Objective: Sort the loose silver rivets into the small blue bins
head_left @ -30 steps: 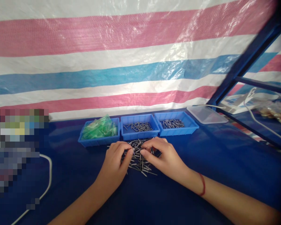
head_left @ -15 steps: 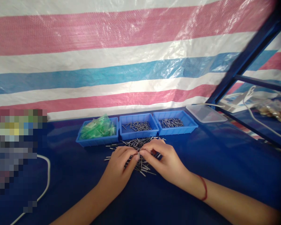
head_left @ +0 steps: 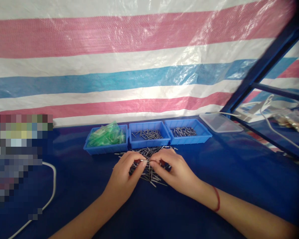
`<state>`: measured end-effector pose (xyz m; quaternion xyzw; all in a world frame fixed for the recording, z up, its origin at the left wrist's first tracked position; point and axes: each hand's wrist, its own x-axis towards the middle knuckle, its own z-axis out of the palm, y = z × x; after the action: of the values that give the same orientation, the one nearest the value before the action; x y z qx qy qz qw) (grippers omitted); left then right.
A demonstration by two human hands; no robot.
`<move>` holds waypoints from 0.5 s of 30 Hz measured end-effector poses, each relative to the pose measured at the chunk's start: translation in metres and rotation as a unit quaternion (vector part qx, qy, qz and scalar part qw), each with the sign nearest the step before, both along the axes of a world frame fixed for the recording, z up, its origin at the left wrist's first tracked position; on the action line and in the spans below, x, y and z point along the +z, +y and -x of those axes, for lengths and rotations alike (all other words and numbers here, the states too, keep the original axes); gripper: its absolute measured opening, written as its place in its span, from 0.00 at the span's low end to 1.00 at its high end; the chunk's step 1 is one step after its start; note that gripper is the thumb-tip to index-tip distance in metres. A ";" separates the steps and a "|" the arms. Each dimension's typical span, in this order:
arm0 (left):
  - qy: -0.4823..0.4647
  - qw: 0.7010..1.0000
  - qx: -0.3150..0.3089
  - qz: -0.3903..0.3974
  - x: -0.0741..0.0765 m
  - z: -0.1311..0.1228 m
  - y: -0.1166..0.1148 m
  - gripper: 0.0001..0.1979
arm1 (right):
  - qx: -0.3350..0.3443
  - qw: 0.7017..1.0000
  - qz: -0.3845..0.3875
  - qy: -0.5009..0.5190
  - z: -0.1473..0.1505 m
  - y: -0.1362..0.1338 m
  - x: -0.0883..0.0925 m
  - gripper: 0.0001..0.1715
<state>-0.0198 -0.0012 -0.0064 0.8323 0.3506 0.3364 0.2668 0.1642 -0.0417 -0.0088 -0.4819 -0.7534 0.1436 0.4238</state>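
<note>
My left hand (head_left: 126, 171) pinches a slim silvery blind rivet (head_left: 143, 160) between thumb and forefinger. Almost touching it, my right hand (head_left: 173, 167) has its thumb and forefinger pressed together at the rivet's end; whether it grips the same rivet or another is too small to tell. Beneath both hands lies a loose pile of blind rivets (head_left: 153, 181) on the blue tabletop, partly hidden by my fingers. Behind the pile stand a middle blue bin (head_left: 149, 143) and a right blue bin (head_left: 191, 139), each with rivets inside.
Left of these, another blue bin (head_left: 106, 149) holds green plastic packets (head_left: 107, 134). A clear plastic lid (head_left: 221, 122) lies at the back right, beside a blue metal frame (head_left: 264, 71). A white cable (head_left: 55, 181) curves along the left. Striped sheeting (head_left: 114, 79) hangs behind.
The left fingers have lifted and parted slightly, so the rivet between them shows more. My right hand stays nearly in place. The whole view has shifted a little.
</note>
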 end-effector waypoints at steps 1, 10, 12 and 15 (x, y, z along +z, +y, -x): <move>0.001 1.000 0.000 -0.001 0.000 0.000 0.000 0.04 | 0.005 1.000 -0.015 -0.016 0.000 0.000 0.001 0.08; 0.117 0.987 -0.083 -0.067 0.000 0.003 -0.006 0.14 | -0.238 0.957 -0.149 -0.069 -0.058 0.029 0.007 0.10; 0.154 0.976 -0.121 -0.096 0.000 0.003 -0.008 0.17 | -0.295 0.935 -0.151 -0.124 -0.073 0.037 0.004 0.12; 0.203 0.959 -0.149 -0.134 -0.002 0.002 -0.011 0.18 | -0.311 0.923 -0.130 -0.188 -0.081 0.044 -0.001 0.12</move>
<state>-0.0220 -0.0125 -0.0088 0.9539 0.2215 0.1607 0.1236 0.2454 0.0019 -0.0099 -0.6505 -0.6436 -0.1878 0.3568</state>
